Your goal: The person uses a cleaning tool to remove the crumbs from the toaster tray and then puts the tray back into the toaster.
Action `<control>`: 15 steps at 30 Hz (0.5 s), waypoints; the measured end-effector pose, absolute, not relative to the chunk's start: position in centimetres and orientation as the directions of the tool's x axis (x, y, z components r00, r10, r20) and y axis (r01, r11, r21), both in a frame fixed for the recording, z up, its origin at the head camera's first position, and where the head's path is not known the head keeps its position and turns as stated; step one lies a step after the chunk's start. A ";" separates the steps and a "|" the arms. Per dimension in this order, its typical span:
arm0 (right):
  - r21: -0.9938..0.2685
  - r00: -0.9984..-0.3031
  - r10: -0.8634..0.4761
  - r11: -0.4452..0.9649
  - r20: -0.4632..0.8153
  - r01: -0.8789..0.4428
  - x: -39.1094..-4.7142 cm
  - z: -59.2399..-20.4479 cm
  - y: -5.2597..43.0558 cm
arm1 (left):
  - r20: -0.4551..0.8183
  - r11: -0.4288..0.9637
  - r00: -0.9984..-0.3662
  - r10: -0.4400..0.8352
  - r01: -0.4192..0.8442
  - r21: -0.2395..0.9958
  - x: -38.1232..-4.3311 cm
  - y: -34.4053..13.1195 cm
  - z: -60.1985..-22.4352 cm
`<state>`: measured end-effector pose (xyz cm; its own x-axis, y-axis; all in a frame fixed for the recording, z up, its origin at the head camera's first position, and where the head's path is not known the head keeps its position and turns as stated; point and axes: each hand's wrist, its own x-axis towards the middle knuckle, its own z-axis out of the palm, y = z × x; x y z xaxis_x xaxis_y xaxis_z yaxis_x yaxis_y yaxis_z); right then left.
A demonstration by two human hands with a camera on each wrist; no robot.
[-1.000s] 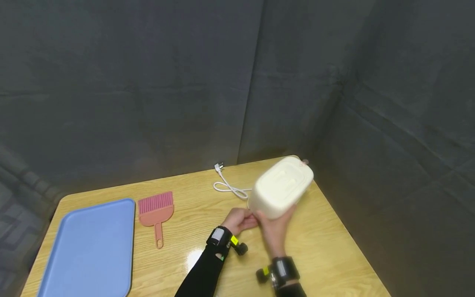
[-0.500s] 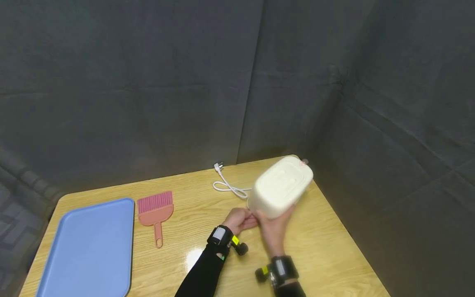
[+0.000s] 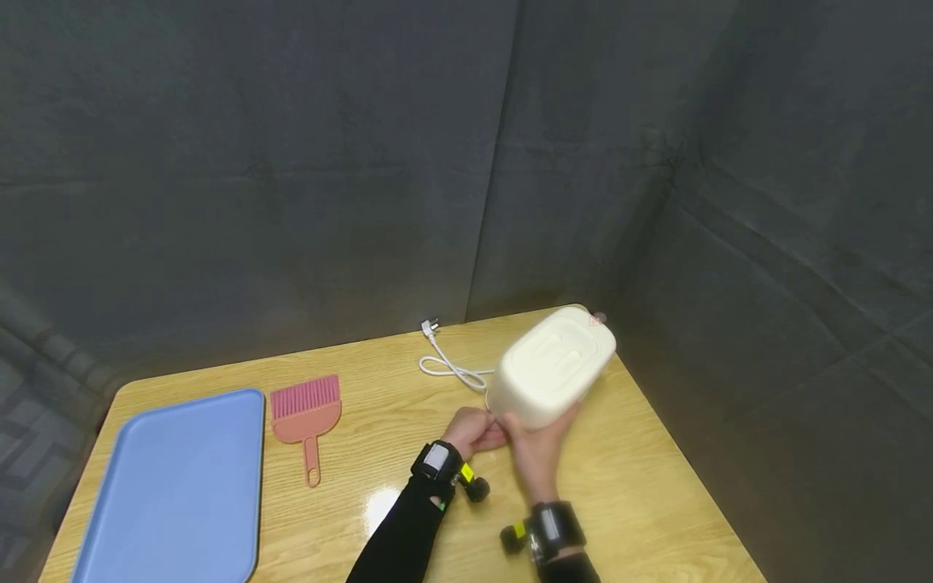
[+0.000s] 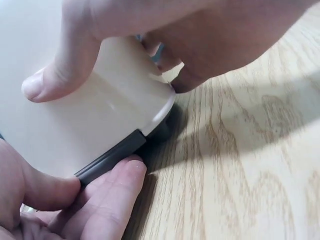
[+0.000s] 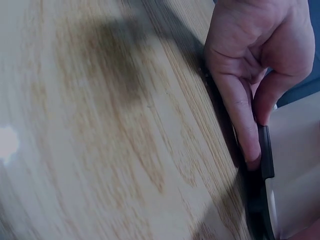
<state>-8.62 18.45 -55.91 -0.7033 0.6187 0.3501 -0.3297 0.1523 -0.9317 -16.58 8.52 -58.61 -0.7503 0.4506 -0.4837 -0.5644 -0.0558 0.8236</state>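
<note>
A cream, rounded electric appliance [image 3: 557, 364], shaped like a sandwich maker, is at the right of the table in the head view. My left hand [image 3: 474, 431] is at its near left end. There, thumb and fingers pinch a black latch-like strip [image 4: 112, 156] on its edge, thumb above and fingers beneath. My right hand [image 3: 538, 453] grips the near side of the cream shell. Its thumb [image 4: 55, 82] lies on the shell, and the other fingers curl round the side, partly hidden. A white power cord [image 3: 455, 372] runs out to the left.
The cord's plug [image 3: 430, 328] lies at the table's back edge. Left of the hands is a pink brush with a dustpan-like body [image 3: 308, 421], beside a large blue tray [image 3: 178, 494]. Dark curtains [image 3: 364, 202] stand behind and to the right of the wooden table [image 3: 379, 389].
My left wrist has shifted very slightly to the right. Both hands keep their hold, and the cream appliance stays in place.
</note>
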 end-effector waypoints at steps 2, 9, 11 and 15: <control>-0.931 -0.701 0.621 0.154 0.351 -0.330 -8.6 -55.9 18.4 | -0.492 -0.046 -0.748 0.446 -0.568 0.822 -16.6 8.5 -58.4; -0.936 -0.701 0.628 0.154 0.340 -0.316 -8.5 -55.9 18.3 | -0.487 -0.023 -0.758 0.433 -0.550 0.835 -16.6 8.3 -58.2; -0.934 -0.706 0.619 0.149 0.344 -0.325 -8.6 -55.9 18.3 | -0.486 -0.019 -0.762 0.427 -0.545 0.838 -16.6 8.2 -58.3; -0.932 -0.704 0.617 0.156 0.350 -0.327 -8.6 -55.8 18.4 | -0.472 -0.011 -0.766 0.436 -0.529 0.849 -16.5 7.9 -58.4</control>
<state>-8.59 18.38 -55.80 -0.7043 0.6175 0.3504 -0.3265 0.1565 -0.9321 -16.50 7.89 -58.44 -0.7664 0.4356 -0.4722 -0.5290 -0.0108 0.8486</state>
